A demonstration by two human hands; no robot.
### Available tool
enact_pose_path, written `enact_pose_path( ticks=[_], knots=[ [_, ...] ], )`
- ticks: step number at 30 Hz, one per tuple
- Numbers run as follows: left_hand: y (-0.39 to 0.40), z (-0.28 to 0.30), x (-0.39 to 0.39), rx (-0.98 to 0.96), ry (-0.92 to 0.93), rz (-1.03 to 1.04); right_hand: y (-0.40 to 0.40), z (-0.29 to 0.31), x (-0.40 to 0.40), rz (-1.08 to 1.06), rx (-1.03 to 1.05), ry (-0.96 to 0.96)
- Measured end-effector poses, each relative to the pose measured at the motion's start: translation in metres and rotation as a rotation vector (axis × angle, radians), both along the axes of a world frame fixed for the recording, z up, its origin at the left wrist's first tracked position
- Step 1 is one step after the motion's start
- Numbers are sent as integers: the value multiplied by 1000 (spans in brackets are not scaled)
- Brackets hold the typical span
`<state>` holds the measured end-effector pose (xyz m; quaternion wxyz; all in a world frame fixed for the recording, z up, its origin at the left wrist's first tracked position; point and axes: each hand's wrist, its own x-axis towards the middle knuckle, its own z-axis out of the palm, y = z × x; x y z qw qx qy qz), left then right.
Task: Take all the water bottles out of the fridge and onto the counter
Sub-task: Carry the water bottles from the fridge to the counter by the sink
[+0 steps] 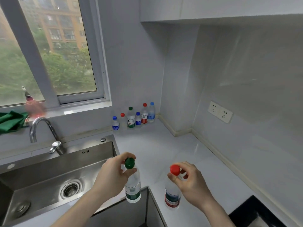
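Six water bottles [134, 117] already stand in counter [164, 145] corner, beyond sink [49, 174]. Left hand [111, 174] fingers pinch green-capped bottle [132, 185] neck; right hand [190, 181] fingers pinch red-capped bottle [172, 194]. Both hang near sink, unplaced. Fridge unseen.

Green cap and green label on the clear bottle [132, 185] at left. Red cap, white, teal and red label on the clear bottle [172, 195] at right. Pale grey-white table [164, 145]. Blue, red and green caps among the far bottles [133, 117]. Steel-grey sink [49, 174], chrome tap [41, 128]. Green cloth [11, 120] on the sill. White socket plate [220, 111].
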<state>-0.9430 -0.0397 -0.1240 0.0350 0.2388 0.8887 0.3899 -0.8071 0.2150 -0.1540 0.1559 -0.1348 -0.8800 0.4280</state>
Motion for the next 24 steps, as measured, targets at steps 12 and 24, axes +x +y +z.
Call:
enact_pose_path(
  ticks=[12, 24],
  knots=[
    [-13, -17, -175, -70, -19, -107, -30, -7, -151, -172, -77, 3],
    [22, -40, -286, -115, 10, -47, 5, -13, -253, -164, -20, -100]
  ],
)
